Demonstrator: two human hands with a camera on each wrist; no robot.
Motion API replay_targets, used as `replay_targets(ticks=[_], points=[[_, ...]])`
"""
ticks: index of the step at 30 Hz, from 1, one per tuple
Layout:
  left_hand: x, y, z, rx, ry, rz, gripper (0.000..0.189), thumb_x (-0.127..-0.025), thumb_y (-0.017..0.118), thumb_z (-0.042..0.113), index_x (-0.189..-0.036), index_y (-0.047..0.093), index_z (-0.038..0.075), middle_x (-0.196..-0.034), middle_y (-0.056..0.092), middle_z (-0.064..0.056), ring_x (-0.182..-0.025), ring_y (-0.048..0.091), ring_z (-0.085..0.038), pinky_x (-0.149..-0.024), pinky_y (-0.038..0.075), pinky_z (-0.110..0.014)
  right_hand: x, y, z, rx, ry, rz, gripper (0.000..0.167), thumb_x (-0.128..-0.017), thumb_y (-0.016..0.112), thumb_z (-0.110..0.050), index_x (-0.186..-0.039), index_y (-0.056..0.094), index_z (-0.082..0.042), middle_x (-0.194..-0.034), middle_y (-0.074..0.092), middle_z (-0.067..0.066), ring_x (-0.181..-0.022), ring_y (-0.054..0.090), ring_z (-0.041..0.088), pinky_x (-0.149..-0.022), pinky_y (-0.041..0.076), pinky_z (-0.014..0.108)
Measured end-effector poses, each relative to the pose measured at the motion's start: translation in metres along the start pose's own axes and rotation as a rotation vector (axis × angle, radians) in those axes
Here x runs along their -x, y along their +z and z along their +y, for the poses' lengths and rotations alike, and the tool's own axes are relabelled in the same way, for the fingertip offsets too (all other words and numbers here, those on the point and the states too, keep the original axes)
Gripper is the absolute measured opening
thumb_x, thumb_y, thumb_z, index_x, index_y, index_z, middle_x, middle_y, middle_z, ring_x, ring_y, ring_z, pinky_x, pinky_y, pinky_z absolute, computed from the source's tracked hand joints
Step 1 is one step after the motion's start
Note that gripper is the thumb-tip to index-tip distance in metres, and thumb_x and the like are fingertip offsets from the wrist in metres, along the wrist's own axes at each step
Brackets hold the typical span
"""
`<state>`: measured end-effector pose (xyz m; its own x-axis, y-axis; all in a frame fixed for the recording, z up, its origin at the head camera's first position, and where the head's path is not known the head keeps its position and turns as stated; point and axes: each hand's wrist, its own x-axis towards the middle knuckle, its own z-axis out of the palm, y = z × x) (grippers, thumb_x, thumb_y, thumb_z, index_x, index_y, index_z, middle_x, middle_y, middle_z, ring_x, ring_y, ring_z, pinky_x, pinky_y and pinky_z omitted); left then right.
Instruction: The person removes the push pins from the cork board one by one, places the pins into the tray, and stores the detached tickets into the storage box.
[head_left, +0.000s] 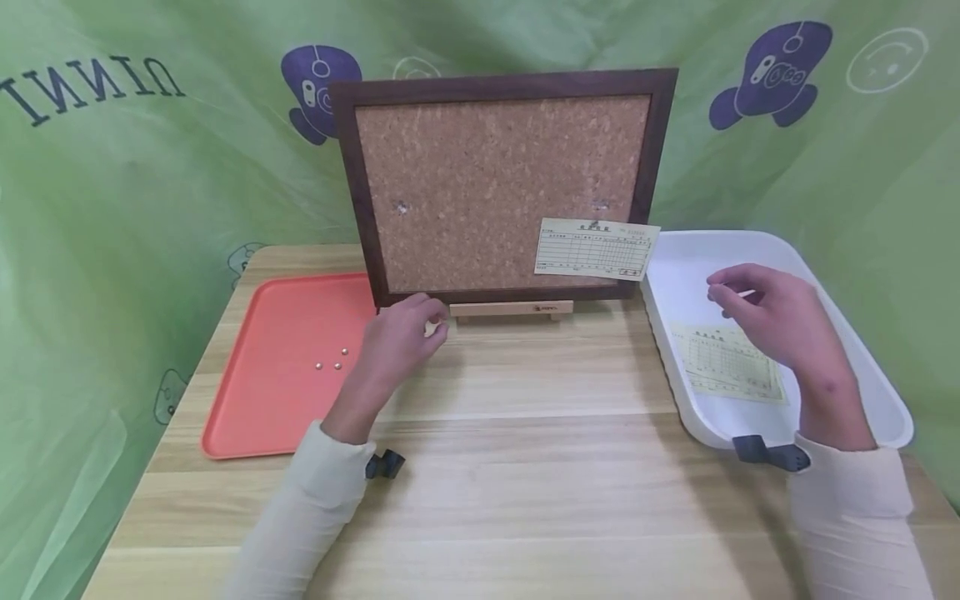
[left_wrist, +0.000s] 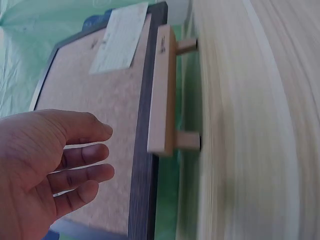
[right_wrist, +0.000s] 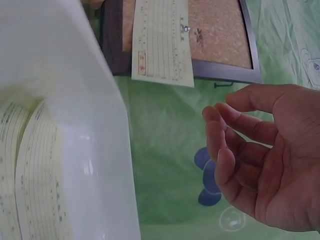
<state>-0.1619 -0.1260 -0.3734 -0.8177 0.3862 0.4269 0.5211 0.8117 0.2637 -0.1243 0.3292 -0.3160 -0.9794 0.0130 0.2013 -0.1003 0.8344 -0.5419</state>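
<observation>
At the left of the wooden surface (head_left: 525,492) lies a red tray (head_left: 270,358) with three small shiny pieces (head_left: 337,366) on it, perhaps pins, though they are too small to tell. The left hand (head_left: 397,342) hovers near the lower left corner of a framed cork board (head_left: 502,167), its grip relaxed, fingers curved around nothing. A pale wooden ledge (head_left: 512,309) runs below the board. At the board's lower right hangs a printed slip (head_left: 592,260), slightly tilted, reaching past the frame. Further right, a white tray (head_left: 686,258) holds more slips (head_left: 723,362); above it the right hand (head_left: 780,321) has loosely bent fingers, its grip empty.
</observation>
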Motion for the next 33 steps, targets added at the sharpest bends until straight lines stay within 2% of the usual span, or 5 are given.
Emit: replay_targets(ticks=[7,14,18,26,33], points=[[-0.023,0.019,0.018,0.026,0.083,0.053,0.006,-0.091,0.073,0.008,-0.096,0.076,0.008,-0.090,0.069,-0.003,-0.071,0.064,-0.016,-0.056,0.051,-0.030,-0.019,0.012,-0.018,-0.062,-0.036,0.015,0.033,-0.104,0.061,-0.029,-0.123,0.070,-0.003,-0.109,0.071,0.019,-0.075,0.061,0.004,-0.064,0.043,0.021],[-0.055,0.038,0.043,0.046,0.157,0.110,0.005,-0.093,0.074,0.012,-0.096,0.076,0.008,-0.093,0.070,-0.001,-0.075,0.064,-0.014,-0.060,0.051,-0.026,-0.044,0.024,-0.037,-0.081,-0.015,-0.032,0.037,-0.106,0.056,-0.028,-0.128,0.067,-0.001,-0.121,0.068,0.021,-0.096,0.066,0.032,-0.078,0.046,0.041],[-0.075,0.051,0.059,0.059,0.214,0.136,0.008,-0.095,0.072,0.012,-0.100,0.077,0.008,-0.095,0.070,-0.002,-0.079,0.065,-0.014,-0.065,0.052,-0.023,-0.051,0.027,-0.042,-0.088,0.025,-0.038,0.038,-0.106,0.054,-0.026,-0.131,0.064,0.001,-0.126,0.065,0.025,-0.104,0.065,0.040,-0.087,0.046,0.053],[-0.117,0.075,0.087,-0.013,0.328,0.192,0.018,-0.099,0.061,0.010,-0.108,0.077,0.009,-0.102,0.071,-0.002,-0.083,0.067,-0.015,-0.052,0.047,-0.021,-0.062,0.034,-0.045,-0.049,0.117,-0.037,0.042,-0.106,0.050,-0.026,-0.135,0.062,0.001,-0.133,0.062,0.026,-0.116,0.060,0.044,-0.091,0.044,0.059],[-0.145,0.087,0.103,-0.080,0.343,0.259,0.023,-0.101,0.056,0.010,-0.111,0.077,0.009,-0.103,0.070,-0.003,-0.076,0.064,-0.014,-0.047,0.043,-0.022,-0.067,0.039,-0.045,-0.055,0.160,0.005,0.042,-0.105,0.050,-0.026,-0.135,0.063,0.001,-0.130,0.065,0.025,-0.115,0.061,0.043,-0.087,0.046,0.057]])
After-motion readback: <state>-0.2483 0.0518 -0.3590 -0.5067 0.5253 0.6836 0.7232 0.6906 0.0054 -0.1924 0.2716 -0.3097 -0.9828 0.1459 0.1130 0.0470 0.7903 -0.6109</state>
